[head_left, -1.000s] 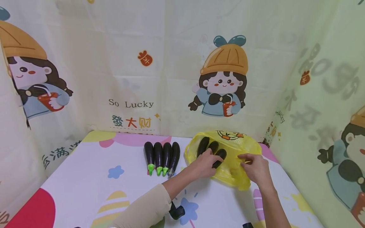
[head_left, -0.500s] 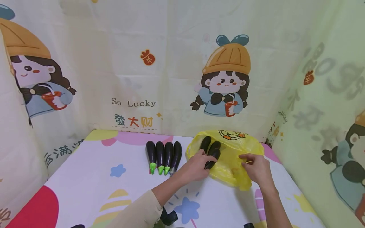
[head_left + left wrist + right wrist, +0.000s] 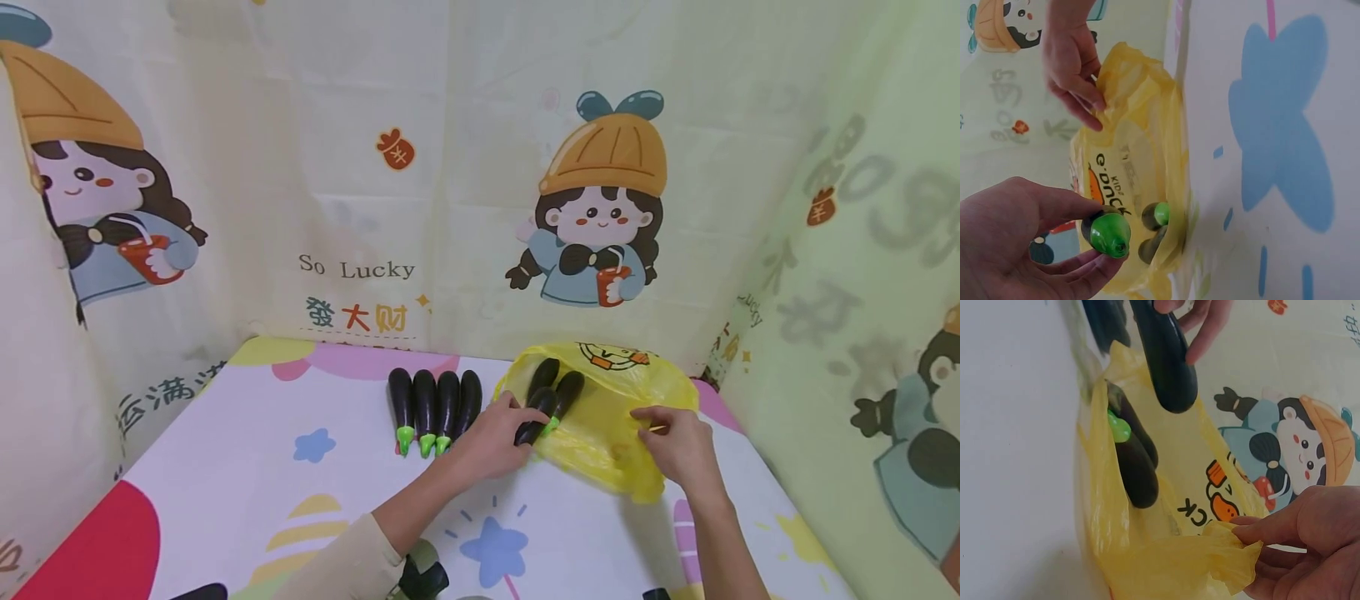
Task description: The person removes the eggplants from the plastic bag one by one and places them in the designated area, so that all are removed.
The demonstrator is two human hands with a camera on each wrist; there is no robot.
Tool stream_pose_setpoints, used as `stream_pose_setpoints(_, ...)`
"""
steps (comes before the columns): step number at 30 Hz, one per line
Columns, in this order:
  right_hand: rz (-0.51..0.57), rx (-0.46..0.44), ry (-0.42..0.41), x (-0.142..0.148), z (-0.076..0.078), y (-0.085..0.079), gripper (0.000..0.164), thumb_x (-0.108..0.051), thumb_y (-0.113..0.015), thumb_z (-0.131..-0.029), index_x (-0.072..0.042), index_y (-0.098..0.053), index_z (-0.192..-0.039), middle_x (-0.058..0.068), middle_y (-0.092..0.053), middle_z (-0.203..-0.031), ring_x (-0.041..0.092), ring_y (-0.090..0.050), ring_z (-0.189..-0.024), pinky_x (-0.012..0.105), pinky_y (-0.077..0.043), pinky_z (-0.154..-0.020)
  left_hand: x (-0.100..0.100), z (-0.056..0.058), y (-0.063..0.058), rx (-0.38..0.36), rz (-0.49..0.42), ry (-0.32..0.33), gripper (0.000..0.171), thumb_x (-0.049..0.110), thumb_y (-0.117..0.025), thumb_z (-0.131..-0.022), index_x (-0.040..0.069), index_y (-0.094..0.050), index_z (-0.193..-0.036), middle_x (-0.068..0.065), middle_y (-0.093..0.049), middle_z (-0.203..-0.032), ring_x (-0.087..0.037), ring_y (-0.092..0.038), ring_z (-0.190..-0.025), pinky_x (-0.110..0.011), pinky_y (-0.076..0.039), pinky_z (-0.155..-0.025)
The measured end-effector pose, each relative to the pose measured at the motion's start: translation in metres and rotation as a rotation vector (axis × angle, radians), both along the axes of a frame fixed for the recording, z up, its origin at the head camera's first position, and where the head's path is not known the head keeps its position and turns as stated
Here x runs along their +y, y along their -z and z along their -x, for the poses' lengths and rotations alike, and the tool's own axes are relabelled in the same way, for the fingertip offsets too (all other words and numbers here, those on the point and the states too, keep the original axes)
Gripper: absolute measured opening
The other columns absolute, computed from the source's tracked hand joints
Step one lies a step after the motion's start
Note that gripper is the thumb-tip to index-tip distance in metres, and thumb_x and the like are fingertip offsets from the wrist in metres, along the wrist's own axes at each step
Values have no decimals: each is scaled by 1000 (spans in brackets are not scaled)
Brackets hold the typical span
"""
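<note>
My left hand (image 3: 491, 442) holds an eggplant (image 3: 1166, 362) between thumb and fingers at the left side of the mouth of a yellow plastic bag (image 3: 600, 437). In the left wrist view its green cap (image 3: 1111, 234) faces the camera, and the dark body points toward the bag. Two other eggplants lie inside the bag, one with a bright green cap (image 3: 1119, 427). At the bag's right side, my right hand (image 3: 678, 446) pinches the crumpled edge of the plastic, also seen in the right wrist view with the bag's mouth spread.
Left of the bag, several eggplants (image 3: 424, 404) lie side by side on the patterned tablecloth (image 3: 360, 492), green caps toward me; my left hand overlaps the rightmost. Printed cloth (image 3: 465, 192) hangs behind the table and at both sides.
My left hand has moved left with the eggplant, from over the bag's inside to its left edge. A green cap inside the bag has come into view. My right hand keeps its pinch.
</note>
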State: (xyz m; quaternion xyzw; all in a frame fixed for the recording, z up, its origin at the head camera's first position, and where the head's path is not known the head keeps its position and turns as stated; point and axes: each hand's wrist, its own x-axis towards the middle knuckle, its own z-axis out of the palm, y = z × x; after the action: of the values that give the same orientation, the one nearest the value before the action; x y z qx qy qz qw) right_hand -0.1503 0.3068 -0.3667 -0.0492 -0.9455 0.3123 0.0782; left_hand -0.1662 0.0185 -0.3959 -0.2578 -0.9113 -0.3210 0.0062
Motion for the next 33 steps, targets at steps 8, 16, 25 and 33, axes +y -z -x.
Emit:
stream_pose_setpoints(8,1,-1,-4,1,0,0,26,-6,-67,-94,-1,-77,-119,21,-74,-107,30,-69,-91,34,-59,-71,-17,-3,-3,39,-29,-41,43,8,-68,-92,24,-73,-131,-5,-51,-104,-16,-46,-83,-26,-41,-67)
stream_pose_setpoints(16,9,-18,5,0,0,0,27,-6,-67,-95,-1,-76,-119,22,-73,-110,31,-68,-93,35,-60,-72,-38,-9,-5,30,-67,-94,44,6,-68,-91,22,-72,-132,-7,-50,-102,-19,-46,-84,-28,-42,-67)
stream_pose_setpoints(25,12,-31,14,0,1,1,27,-6,-68,-95,-1,-76,-120,22,-72,-111,31,-67,-94,34,-59,-72,-59,-12,-9,66,-81,-155,43,6,-69,-90,19,-73,-131,-12,-52,-102,-19,-45,-86,-32,-42,-73)
stream_pose_setpoints(33,10,-36,12,0,2,2,27,-6,-68,-95,-1,-76,-120,22,-72,-111,33,-66,-95,31,-59,-71,-74,-13,-10,38,-87,-211,45,5,-70,-89,21,-72,-131,-9,-51,-104,-20,-47,-89,-31,-44,-69)
